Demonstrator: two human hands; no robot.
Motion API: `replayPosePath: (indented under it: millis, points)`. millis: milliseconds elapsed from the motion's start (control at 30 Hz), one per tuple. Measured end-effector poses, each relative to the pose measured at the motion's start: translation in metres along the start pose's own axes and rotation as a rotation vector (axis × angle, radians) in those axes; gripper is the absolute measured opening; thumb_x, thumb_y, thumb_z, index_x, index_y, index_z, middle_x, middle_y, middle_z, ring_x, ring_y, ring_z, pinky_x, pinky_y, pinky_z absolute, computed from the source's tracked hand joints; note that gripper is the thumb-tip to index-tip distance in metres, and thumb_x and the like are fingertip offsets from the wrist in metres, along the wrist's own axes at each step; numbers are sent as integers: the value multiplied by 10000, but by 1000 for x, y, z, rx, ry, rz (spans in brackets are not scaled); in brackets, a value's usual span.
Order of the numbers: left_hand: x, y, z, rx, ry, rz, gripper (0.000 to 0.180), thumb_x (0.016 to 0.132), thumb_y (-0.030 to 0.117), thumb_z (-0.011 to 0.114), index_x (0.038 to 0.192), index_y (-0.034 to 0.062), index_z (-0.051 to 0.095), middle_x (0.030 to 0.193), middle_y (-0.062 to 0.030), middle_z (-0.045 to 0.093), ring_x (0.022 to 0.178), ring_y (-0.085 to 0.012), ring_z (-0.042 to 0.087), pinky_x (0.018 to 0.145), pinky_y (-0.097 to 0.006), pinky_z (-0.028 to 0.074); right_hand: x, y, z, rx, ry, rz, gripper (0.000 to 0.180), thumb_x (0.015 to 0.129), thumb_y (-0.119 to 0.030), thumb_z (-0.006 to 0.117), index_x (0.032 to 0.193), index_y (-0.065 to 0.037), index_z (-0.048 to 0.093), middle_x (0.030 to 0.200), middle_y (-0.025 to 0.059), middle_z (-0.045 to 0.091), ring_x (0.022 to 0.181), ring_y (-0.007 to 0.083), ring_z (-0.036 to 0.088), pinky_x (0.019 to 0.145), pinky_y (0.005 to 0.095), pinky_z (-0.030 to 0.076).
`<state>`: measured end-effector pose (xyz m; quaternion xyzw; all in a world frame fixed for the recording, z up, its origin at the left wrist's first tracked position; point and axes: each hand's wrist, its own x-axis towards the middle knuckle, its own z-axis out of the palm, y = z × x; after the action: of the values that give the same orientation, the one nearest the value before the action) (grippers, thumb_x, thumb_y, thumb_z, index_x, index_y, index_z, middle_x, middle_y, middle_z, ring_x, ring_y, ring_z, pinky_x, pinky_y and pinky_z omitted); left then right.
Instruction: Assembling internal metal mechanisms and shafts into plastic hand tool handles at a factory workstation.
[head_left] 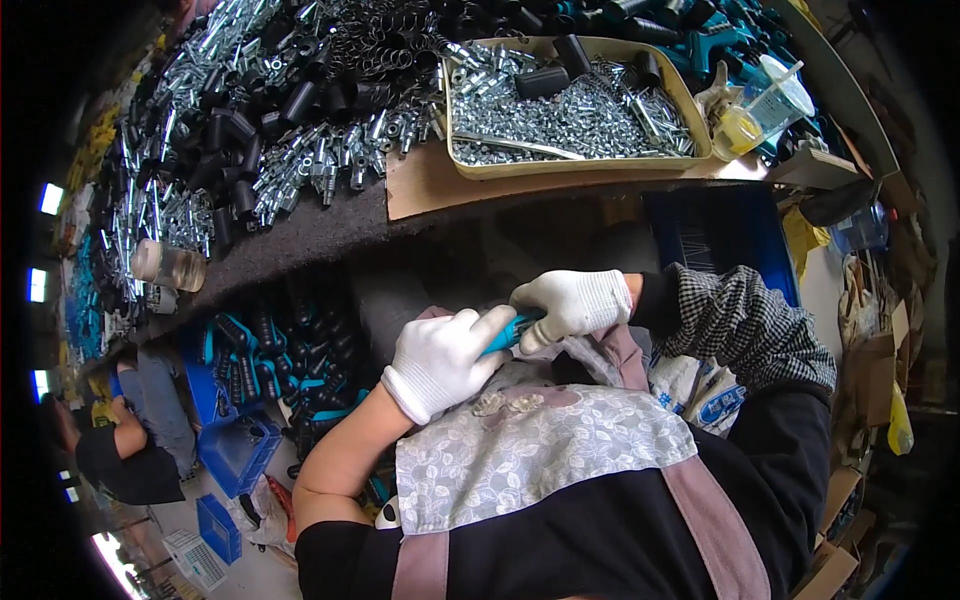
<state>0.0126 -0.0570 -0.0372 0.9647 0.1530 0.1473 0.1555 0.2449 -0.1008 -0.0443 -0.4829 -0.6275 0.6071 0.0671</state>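
Note:
My left hand [446,358], in a white knit glove, is closed round one end of a teal plastic part [507,334] above my lap. My right hand [574,306], gloved the same way, is closed on its other end. Only a short teal stretch shows between the fingers, so its full shape is hidden. A grey apron with a leaf pattern [540,450] covers my lap below the hands. In front of me is the workbench edge [310,235], which stands apart from both hands.
A cream tray [575,168] on the bench holds many small metal parts. Metal fittings [320,165], black sleeves [298,102] and springs [385,45] lie heaped beside it. Plastic cups [780,95] stand at right. Teal-black handles [265,350] and a blue bin [238,455] are at left, near another person [130,450].

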Motion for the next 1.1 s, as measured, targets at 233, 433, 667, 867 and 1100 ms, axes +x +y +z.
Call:
replayPosePath:
  millis: [233, 433, 667, 867, 1100]
  points:
    - [6, -9, -7, -55, 4, -17, 465, 755, 341, 781, 1146, 128, 646, 774, -61, 622, 642, -246, 659, 563, -366, 521, -10, -3, 3, 2, 167, 14, 524, 850, -379, 770, 1119, 54, 647, 887, 167, 695, 834, 226, 656, 750, 364, 511]
    - [-5, -20, -24, -327, -38, -64, 421, 772, 248, 787, 1148, 90, 684, 871, -110, 678, 730, -283, 684, 636, -364, 545, -18, 0, 4, 102, 209, 25, 579, 814, -461, 803, 1072, 45, 688, 785, 112, 680, 731, 185, 640, 659, 333, 501]
    - [5, -10, -10, -422, 60, -40, 459, 723, 210, 831, 1135, 63, 694, 859, -136, 687, 741, -300, 691, 662, -365, 550, -2, -10, 15, 202, 237, -25, 507, 794, -376, 831, 1031, 51, 694, 748, 102, 685, 678, 176, 649, 628, 323, 505]
    - [13, -17, -30, -294, 42, -18, 577, 720, 158, 788, 1262, 76, 608, 945, -135, 664, 798, -324, 679, 681, -387, 552, -24, -36, -6, -164, 439, -59, 551, 769, -415, 820, 1026, 56, 696, 818, 233, 694, 773, 326, 700, 701, 390, 537]
    - [13, -8, -13, -313, 190, -101, 521, 723, 76, 761, 1220, 76, 608, 1025, -146, 656, 906, -353, 660, 760, -414, 545, -17, -42, -60, -418, 900, -258, 395, 869, -360, 713, 1092, -36, 687, 955, 217, 703, 897, 382, 692, 796, 430, 551]
